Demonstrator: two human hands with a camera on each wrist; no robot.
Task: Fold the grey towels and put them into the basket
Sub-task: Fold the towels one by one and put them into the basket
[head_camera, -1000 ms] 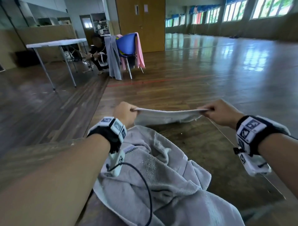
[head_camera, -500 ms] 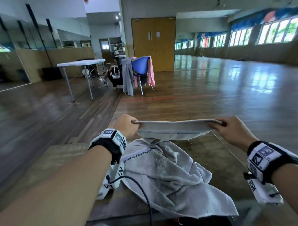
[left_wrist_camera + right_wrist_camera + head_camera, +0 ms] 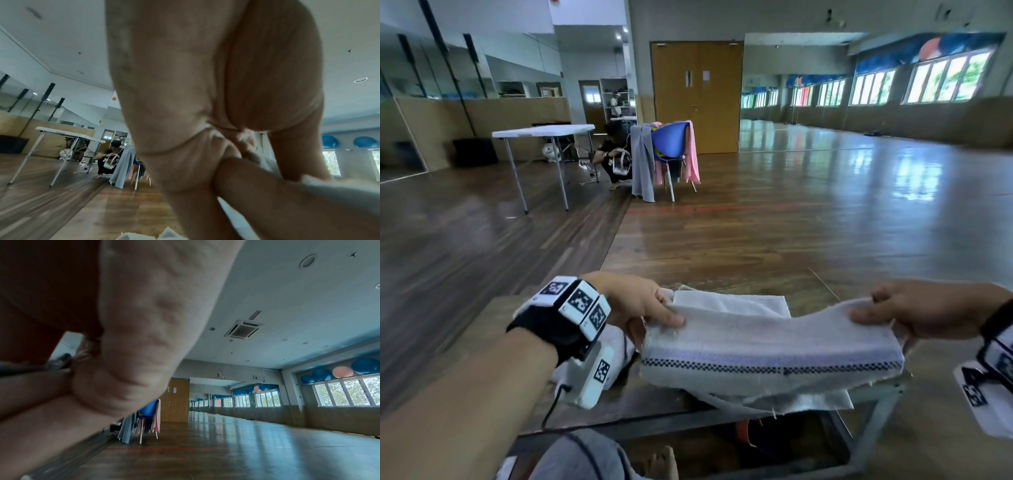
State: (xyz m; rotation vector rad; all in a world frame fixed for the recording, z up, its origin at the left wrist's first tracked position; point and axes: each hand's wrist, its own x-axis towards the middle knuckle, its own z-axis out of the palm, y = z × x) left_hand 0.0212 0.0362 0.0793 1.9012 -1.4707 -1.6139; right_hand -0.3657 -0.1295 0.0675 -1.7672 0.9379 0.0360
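Over table (image 3: 493, 318): your left hand (image 3: 633, 303) and right hand (image 3: 924, 310) pinch grey towel (image 3: 770, 346) ends, mid-fold. Next: lay flat, fold again.

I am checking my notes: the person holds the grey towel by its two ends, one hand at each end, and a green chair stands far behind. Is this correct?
Nearly. The left hand and right hand do hold the grey towel at its ends, but the head view shows the chair is blue, not green.
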